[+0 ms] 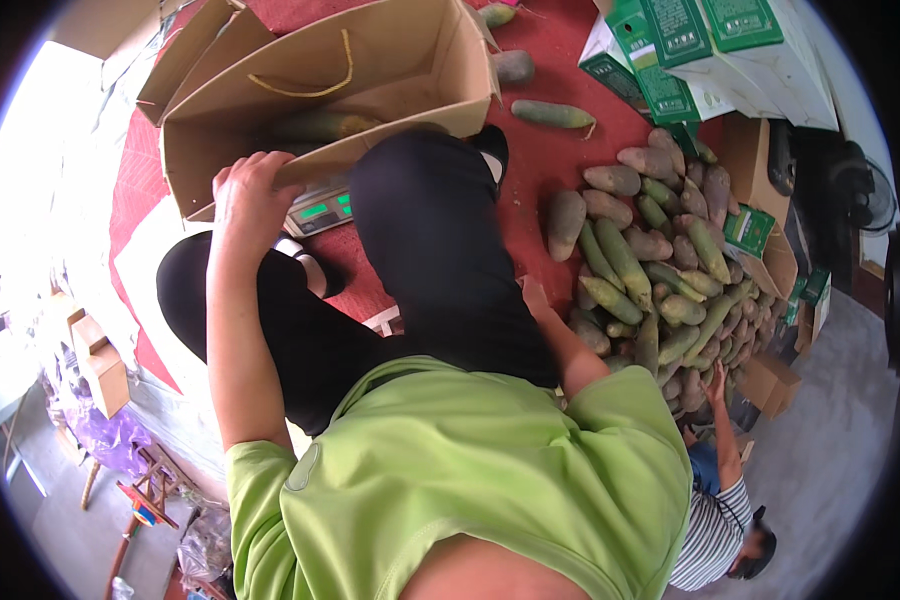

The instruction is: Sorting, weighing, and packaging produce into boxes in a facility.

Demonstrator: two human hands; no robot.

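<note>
Your hands are well apart. Your left hand (253, 192) lies on the near rim of an open cardboard box (425, 62), fingers bent over the edge; how firmly they press cannot be told. Your right hand (533, 293) is low beside your right knee (420, 195), mostly hidden by the trouser leg — whether it holds anything cannot be told.

The box stands ahead of your left hand and extends to the right, past the knee. Inside, ahead and to the right of those fingers, lies a long greenish radish (322, 126), partly in shadow. A yellow cord handle (349, 58) hangs on the far inner wall. Just right of your left wrist, below the box's near side, a scale (315, 221) shows green-lit displays.

Right of your right hand: a large pile of green and purplish radishes (625, 262) on the red carpet (560, 75). One separate radish (550, 114) lies farther ahead of that hand. A co-worker's hand (715, 384) is at the pile's near side — right of yours. Green-and-white cartons (655, 55) stand beyond.
</note>
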